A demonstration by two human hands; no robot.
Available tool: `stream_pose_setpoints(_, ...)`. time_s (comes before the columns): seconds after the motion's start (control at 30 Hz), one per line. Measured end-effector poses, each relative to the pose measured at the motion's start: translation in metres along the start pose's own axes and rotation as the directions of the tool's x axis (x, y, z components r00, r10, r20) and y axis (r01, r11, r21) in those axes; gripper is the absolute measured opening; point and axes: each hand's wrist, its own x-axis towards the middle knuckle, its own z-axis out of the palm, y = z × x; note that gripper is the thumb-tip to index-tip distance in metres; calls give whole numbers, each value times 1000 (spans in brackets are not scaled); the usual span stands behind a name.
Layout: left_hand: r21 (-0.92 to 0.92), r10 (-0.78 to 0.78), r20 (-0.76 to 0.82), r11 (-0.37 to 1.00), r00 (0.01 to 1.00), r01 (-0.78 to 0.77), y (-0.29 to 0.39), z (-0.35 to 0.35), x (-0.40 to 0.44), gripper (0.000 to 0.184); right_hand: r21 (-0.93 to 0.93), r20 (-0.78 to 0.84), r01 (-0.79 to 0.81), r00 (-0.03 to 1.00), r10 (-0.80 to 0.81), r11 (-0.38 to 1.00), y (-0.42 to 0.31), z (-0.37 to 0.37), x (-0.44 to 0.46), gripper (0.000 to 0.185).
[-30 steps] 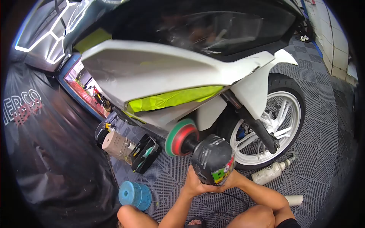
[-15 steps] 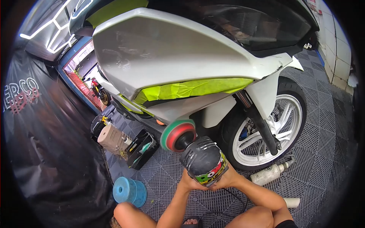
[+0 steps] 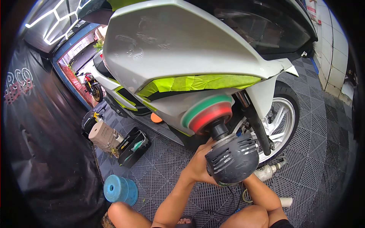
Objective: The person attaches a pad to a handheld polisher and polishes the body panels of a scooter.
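A black power polisher (image 3: 232,159) is held up in front of the motorcycle's white side panel (image 3: 167,53). Its red and green pad (image 3: 208,114), blurred as if spinning, lies against or very near the lower white panel, under the yellow-green tape (image 3: 201,83). My left hand (image 3: 199,163) is wrapped round the polisher's left side, near its neck. Most of my right hand (image 3: 247,180) is hidden behind the polisher body, its wrist showing below. Whitish smears mark the upper left of the side panel.
The front wheel (image 3: 283,125) stands at the right, with a grey-white tool (image 3: 266,173) on the floor beside it. At the left are a blue stool (image 3: 121,190), a black open box (image 3: 134,148), a beige machine (image 3: 102,133) and a black curtain (image 3: 49,152).
The polisher has risen and moved right, from below the bodywork to the lower panel. The view has shifted, showing more of the side panel and the motorcycle's rear.
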Motion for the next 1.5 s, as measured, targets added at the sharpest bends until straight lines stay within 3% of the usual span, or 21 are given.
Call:
stream_pose_setpoints(0.03, 56, 18, 27, 998, 999, -19, -8, -8, -2, 86, 66, -18, -19, 1000, 21, 998, -1, 0, 2, 61)
stream_pose_setpoints(0.07, 111, 35, 54, 993, 998, -41, -16, -16, -5, 85, -55, 35, 29, 999, -27, 998, -2, -2, 5, 64)
stream_pose_setpoints(0.13, 249, 156, 109, 952, 982, -179, -28, -28, -12, 78, 61, -21, -100, 995, 102, 993, -18, 3, 11, 68)
stream_pose_setpoints(0.17, 275, 194, 137, 935, 971, -226, -33, -30, -12, 77, 121, -42, -161, 985, 168, 979, -24, 4, 12, 69)
stream_pose_setpoints(0.2, 298, 232, 164, 915, 959, -272, -35, -31, -11, 76, 11, 47, -103, 994, 102, 995, -13, 4, 10, 76)
stream_pose_setpoints(0.27, 278, 270, 183, 908, 945, -313, -37, -28, -7, 74, 41, -9, -114, 993, 115, 993, -5, 4, 3, 79)
stream_pose_setpoints(0.37, 306, 275, 148, 901, 950, -308, -32, -16, -2, 99, 14, -4, -206, 978, 207, 978, 12, -4, -16, 83)
stream_pose_setpoints(0.43, 443, 452, 259, 730, 854, -521, -3, -3, 12, 99, 55, -56, -288, 955, 291, 956, 33, -12, -39, 83)
stream_pose_setpoints(0.5, 491, 576, 344, 563, 742, -665, 16, 7, 26, 100, -13, -76, -237, 969, 235, 971, 39, -23, -40, 83)
stream_pose_setpoints(0.6, 435, 417, 348, 722, 840, -538, 30, 13, 35, 100, -82, -63, -156, 987, 151, 984, 40, -29, -31, 82)
stream_pose_setpoints(0.7, 441, 455, 322, 704, 830, -557, 22, 8, 34, 101, -140, -15, -60, 998, 58, 988, 40, -27, -24, 82)
stream_pose_setpoints(0.83, 388, 414, 190, 802, 890, -455, -10, -14, 12, 96, -285, 161, 134, 983, -90, 949, 42, -14, -14, 81)
stream_pose_setpoints(0.9, 340, 350, 87, 870, 933, -358, -28, -23, 1, 93, -190, 147, 102, 986, -74, 977, 37, -1, -5, 80)
stream_pose_setpoints(0.93, 275, 333, 62, 900, 941, -337, -35, -28, -3, 88, 8, 9, 8, 1000, -8, 1000, 28, 9, 1, 87)
stream_pose_setpoints(1.07, 112, 225, 21, 968, 974, -226, -56, -41, -19, 82, 40, 135, -233, 965, 225, 972, 24, 25, -5, 96)
stream_pose_setpoints(1.2, 107, 124, 36, 986, 992, -127, -70, -45, -30, 82, -44, 191, -215, 957, 219, 976, 31, 28, -16, 86)
stream_pose_setpoints(1.3, 160, 128, 1, 979, 992, -127, -87, -48, -34, 79, 54, 167, -315, 938, 302, 948, 33, 32, -21, 84)
stream_pose_setpoints(1.37, 158, 135, -27, 979, 991, -129, -90, -47, -37, 77, -60, 237, -288, 926, 294, 956, 30, 32, -22, 78)
stream_pose_setpoints(1.4, 309, 216, 33, 926, 976, -215, -89, -49, -37, 70, -116, 246, -248, 931, 270, 962, 29, 32, -23, 77)
stream_pose_setpoints(1.5, 79, 251, -56, 966, 966, -247, -76, -33, -46, 64, -175, 355, -248, 887, 295, 953, 13, 27, -20, 81)
